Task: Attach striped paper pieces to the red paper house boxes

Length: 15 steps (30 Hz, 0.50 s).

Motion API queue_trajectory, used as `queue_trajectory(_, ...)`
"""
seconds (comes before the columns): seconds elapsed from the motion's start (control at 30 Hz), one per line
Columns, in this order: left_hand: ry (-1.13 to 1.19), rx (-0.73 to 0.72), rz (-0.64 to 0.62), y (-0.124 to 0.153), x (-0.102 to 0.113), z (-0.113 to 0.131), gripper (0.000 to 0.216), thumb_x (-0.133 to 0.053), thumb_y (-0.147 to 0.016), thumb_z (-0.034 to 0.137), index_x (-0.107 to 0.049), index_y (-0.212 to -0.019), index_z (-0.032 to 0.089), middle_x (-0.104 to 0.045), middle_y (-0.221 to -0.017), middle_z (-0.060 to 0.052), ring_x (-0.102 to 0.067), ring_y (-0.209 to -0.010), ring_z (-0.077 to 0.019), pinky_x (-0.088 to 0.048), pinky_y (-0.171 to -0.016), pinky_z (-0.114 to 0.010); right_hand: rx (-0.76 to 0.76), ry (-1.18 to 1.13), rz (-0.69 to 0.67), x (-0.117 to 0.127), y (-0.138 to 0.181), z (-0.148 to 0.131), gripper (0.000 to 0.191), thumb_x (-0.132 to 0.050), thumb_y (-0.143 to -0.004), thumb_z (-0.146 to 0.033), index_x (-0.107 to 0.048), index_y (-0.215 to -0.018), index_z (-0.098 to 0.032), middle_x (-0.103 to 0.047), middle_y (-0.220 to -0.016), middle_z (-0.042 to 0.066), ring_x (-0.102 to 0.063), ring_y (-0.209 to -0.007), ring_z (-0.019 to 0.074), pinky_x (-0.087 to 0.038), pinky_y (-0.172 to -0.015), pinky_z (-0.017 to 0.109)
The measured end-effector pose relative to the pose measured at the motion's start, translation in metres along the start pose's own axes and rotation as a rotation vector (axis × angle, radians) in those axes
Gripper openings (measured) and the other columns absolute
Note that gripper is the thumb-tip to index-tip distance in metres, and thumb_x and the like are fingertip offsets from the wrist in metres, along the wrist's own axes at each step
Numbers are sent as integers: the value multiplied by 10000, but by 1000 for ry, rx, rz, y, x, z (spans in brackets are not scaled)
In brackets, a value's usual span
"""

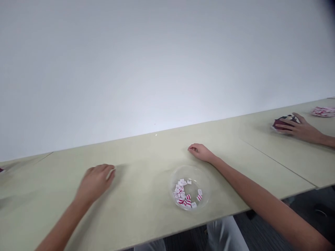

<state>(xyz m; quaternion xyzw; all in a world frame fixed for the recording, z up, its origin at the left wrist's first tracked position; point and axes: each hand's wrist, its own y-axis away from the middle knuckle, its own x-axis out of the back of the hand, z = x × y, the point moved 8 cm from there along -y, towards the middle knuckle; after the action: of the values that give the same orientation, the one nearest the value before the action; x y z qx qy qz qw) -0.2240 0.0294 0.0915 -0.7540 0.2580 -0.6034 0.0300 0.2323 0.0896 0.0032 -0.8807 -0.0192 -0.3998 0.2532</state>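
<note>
My left hand [95, 183] hovers low over the left part of the table, fingers curled and thumb drawn in near them. A small pale patch shows between thumb and fingers; I cannot tell if it is a held piece or the table. My right hand [200, 152] rests on the table behind the bowl, its fingers closed and their inside hidden. Nearest to it is a clear round bowl [205, 179]. Inside the bowl lie several small white squares [179, 188] with faint print, and some red-and-white striped pieces [188, 200].
At the right, another person's hand [300, 129] covers a dark red and white bundle [281, 124]. Beyond it sits a red-and-white pile [323, 111]. A white wall [157, 62] runs along the table's back edge. A tiny white speck [156, 135] lies near the wall.
</note>
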Motion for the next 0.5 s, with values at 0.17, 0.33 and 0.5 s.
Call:
queue_trajectory(0.17, 424, -112, 90, -21, 33, 134, 349, -401, -998, 429, -642, -1112, 204, -709, -1091, -74, -645, -1014, -233, -449, -920, -372, 34, 86, 56, 2, -2, 0, 242, -496, -946, -327, -717, -957, -229, -743, -987, 48, -670, -903, 192, -507, -846, 307)
queue_trajectory(0.33, 665, -464, -155, -20, 85, 246, 307, -439, -1003, 402, -638, -1189, 259, -701, -1140, -37, -627, -1057, -202, -453, -936, -332, -93, 218, 310, 76, -4, 51, 359, -481, -934, -343, -646, -1201, -167, -645, -1269, 154, -563, -1200, 295, -390, -1066, 450)
queue_trajectory(0.5, 538, -585, -381, -10, 96, 293, 289, -518, -964, 316, -643, -1223, 289, -702, -1123, -36, -637, -1051, -237, -449, -897, -352, -479, 621, 602, 210, 58, 172, 565, -585, -881, -423, -549, -1337, -91, -535, -1340, 273, -483, -1237, 377, -372, -968, 503)
